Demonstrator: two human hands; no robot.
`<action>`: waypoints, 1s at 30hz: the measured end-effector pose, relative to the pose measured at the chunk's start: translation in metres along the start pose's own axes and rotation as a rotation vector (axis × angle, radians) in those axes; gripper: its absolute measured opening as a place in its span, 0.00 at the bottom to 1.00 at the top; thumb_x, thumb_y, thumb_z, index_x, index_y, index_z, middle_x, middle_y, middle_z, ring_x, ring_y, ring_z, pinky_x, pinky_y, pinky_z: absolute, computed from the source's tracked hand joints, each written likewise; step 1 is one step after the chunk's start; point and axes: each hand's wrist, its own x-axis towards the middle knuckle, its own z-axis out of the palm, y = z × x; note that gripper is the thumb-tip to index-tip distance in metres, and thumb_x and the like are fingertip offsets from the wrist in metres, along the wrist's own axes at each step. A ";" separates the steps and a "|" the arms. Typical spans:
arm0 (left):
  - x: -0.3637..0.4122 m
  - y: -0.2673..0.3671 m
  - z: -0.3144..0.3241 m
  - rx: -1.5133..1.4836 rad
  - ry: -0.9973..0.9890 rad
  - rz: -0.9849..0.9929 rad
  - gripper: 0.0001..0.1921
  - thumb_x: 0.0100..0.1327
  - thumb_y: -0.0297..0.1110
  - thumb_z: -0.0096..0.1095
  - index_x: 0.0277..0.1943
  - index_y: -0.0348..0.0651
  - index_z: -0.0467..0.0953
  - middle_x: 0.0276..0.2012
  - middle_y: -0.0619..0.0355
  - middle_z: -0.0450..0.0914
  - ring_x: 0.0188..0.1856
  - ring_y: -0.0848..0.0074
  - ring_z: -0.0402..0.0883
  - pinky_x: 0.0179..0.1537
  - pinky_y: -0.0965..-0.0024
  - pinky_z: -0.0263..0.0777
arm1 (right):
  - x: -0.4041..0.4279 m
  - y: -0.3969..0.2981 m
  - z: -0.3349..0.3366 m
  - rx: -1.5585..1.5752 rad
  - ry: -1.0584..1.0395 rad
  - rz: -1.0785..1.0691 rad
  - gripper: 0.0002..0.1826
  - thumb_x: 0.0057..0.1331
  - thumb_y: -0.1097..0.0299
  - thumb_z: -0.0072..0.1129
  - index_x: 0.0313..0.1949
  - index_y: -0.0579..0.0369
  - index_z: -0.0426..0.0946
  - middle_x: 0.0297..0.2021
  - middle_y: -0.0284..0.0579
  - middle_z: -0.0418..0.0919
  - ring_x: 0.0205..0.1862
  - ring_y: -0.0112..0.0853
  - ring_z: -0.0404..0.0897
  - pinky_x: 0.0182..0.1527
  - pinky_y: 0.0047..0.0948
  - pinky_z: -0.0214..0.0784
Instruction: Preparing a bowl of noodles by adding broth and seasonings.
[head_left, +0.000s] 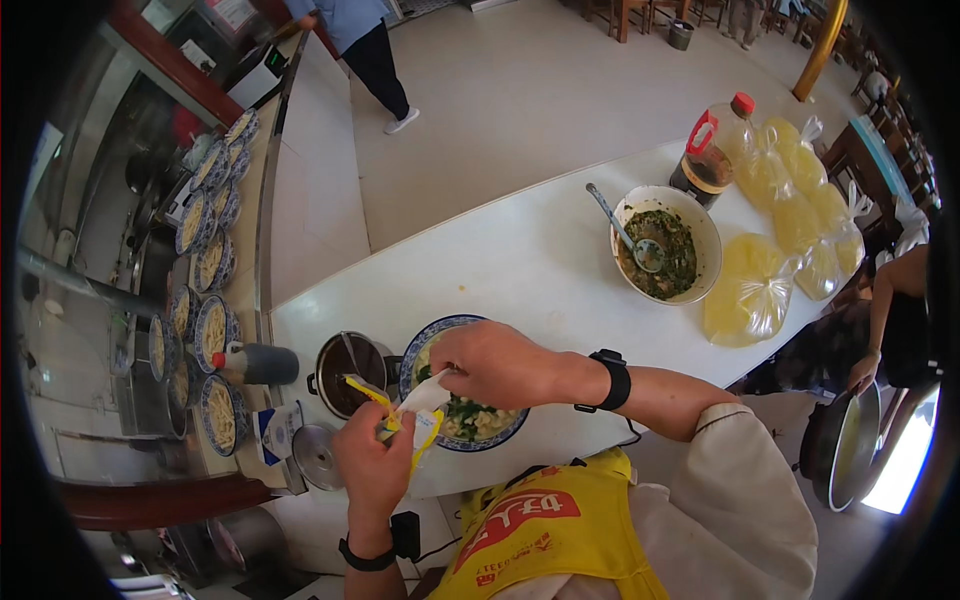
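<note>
My left hand (377, 446) grips an opened yellow-and-white plastic packet (427, 431). A white spoon (426, 391) is pinched in the fingers of my right hand (499, 364), its bowl end at the packet's mouth. Both hands are above a blue-and-white patterned bowl (487, 444), partly hidden by my right hand. Chopped greens and pale chunks (476, 420) lie in this bowl. Just left of it stands a metal pot (324, 360) with dark contents and a utensil handle leaning inside. A metal lid (318, 456) rests near my left hand.
A white basin (709, 266) holds green sauce and a ladle (607, 214). Behind are a red-capped jug (709, 169) and bags of yellow contents (750, 289). Bowls of noodles (214, 330) line the left counter, near a dark bottle (270, 365). At right, a person's hand (865, 371) holds a wok (844, 450).
</note>
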 end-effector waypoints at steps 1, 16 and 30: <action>0.000 0.002 0.002 0.026 0.004 0.006 0.09 0.58 0.27 0.71 0.36 0.32 0.78 0.27 0.47 0.79 0.27 0.68 0.76 0.31 0.67 0.70 | 0.000 0.003 0.001 -0.004 0.005 -0.014 0.05 0.60 0.72 0.60 0.34 0.58 0.80 0.34 0.52 0.81 0.39 0.51 0.80 0.43 0.45 0.72; 0.004 0.005 0.028 0.134 0.045 0.007 0.07 0.58 0.26 0.69 0.34 0.32 0.79 0.26 0.46 0.80 0.26 0.61 0.79 0.33 0.64 0.71 | -0.046 0.012 0.000 0.232 0.209 0.347 0.11 0.64 0.68 0.61 0.43 0.61 0.78 0.34 0.52 0.83 0.38 0.48 0.83 0.42 0.41 0.74; -0.006 0.022 0.055 -0.126 0.068 -0.273 0.04 0.65 0.24 0.61 0.40 0.32 0.77 0.32 0.58 0.80 0.35 0.82 0.75 0.39 0.74 0.71 | -0.067 0.007 0.047 1.314 0.043 0.742 0.16 0.74 0.59 0.53 0.35 0.61 0.74 0.25 0.34 0.74 0.21 0.19 0.68 0.24 0.23 0.59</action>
